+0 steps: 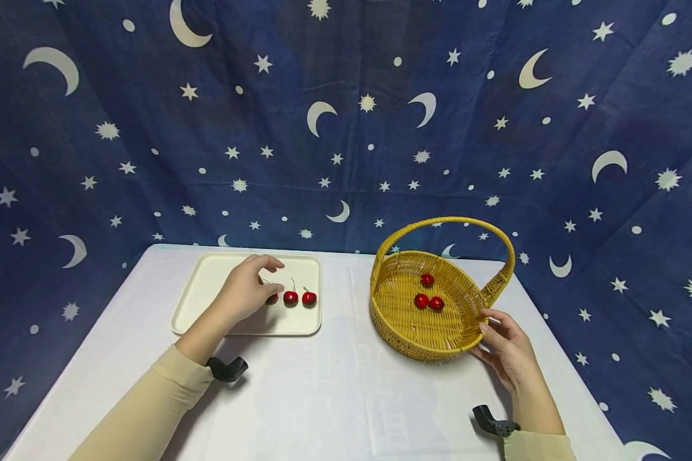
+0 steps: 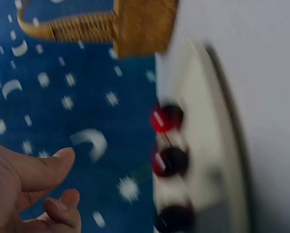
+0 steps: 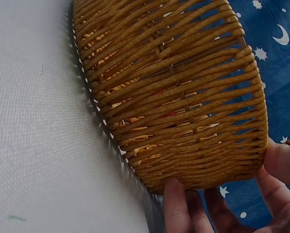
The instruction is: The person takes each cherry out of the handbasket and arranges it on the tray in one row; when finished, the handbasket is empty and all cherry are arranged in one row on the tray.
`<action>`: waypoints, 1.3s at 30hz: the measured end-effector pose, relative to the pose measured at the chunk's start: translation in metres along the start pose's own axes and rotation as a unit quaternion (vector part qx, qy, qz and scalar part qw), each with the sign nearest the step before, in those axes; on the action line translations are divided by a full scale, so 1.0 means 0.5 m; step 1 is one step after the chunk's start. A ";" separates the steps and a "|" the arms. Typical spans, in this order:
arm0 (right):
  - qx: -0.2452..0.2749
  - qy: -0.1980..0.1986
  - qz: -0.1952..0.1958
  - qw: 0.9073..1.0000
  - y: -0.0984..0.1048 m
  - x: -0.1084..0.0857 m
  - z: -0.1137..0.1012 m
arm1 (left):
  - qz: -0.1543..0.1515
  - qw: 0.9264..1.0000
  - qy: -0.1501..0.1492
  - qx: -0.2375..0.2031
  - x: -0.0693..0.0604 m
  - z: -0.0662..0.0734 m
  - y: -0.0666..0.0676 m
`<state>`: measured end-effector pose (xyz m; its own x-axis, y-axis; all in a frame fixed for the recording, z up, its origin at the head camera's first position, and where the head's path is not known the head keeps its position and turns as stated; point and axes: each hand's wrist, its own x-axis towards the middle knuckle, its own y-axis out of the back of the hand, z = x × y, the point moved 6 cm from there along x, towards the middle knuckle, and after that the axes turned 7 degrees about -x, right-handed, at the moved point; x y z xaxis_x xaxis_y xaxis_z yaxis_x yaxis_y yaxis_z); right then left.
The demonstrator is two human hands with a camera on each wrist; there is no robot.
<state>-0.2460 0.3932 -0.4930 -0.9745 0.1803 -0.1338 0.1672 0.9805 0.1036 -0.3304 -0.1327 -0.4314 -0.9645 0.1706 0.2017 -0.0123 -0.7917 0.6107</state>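
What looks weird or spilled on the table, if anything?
Nothing looks spilled: the cherries I can see sit in the basket or on the tray. Odd, though: a small green streak on the white cloth, lower left in the right wrist view. It stands out against white; I can't tell what it is.

Left hand (image 2: 23,179) had fingers bent, tips apart. Three cherries (image 2: 170,161), blurred, sat in a row beside it, clear of the fingers, on the cream tray (image 2: 203,97). Basket (image 2: 145,26) was farther from the hand; starry blue cloth (image 2: 52,116) hung behind it.
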 end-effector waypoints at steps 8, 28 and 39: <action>-0.007 -0.007 0.003 1.000 0.004 -0.002 0.001 | -0.092 0.984 -0.126 -0.082 -0.004 0.172 -0.122; -0.009 -0.005 -0.005 1.000 0.002 -0.001 0.000 | -0.272 0.949 -0.154 0.042 0.115 0.322 -0.476; -0.004 -0.003 -0.006 1.000 -0.001 0.001 -0.003 | -0.323 0.926 -0.134 0.141 0.143 0.305 -0.547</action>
<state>-0.2470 0.3928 -0.4918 -0.9754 0.1692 -0.1410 0.1543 0.9818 0.1106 -0.3559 0.1857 -0.4674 -0.6802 0.7239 -0.1157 -0.4577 -0.2960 0.8384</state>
